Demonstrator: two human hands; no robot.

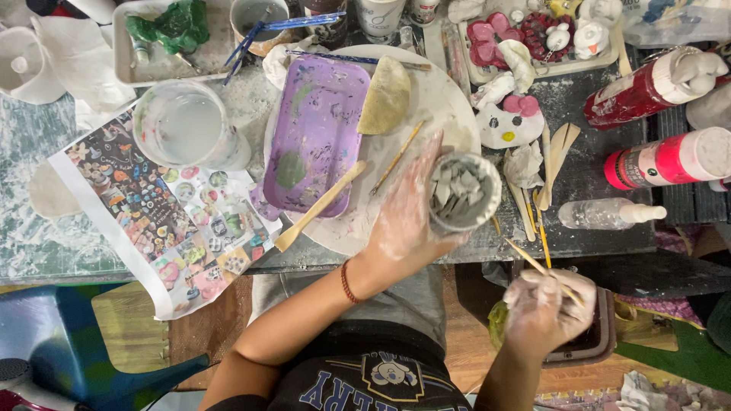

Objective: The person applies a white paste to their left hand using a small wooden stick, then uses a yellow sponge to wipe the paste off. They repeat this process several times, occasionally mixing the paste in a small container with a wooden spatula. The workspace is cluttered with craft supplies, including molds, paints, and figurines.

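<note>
Left hand (407, 217) wraps the grey clay cup (463, 192), fingers curled round its wall; right hand (544, 310) pinches a thin wooden brush (542, 269); keep the cup steady, strokes light

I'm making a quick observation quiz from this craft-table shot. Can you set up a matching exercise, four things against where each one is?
Things:
1. grey cup
2. thin stick
3. purple tray
4. wide wooden brush

Places:
A. lying on the white plate
B. gripped by the left hand
C. head resting on the purple tray's lower edge, handle over the table edge
D. held in the right hand

Pairs: 1-B, 2-D, 3-A, 4-C
</note>
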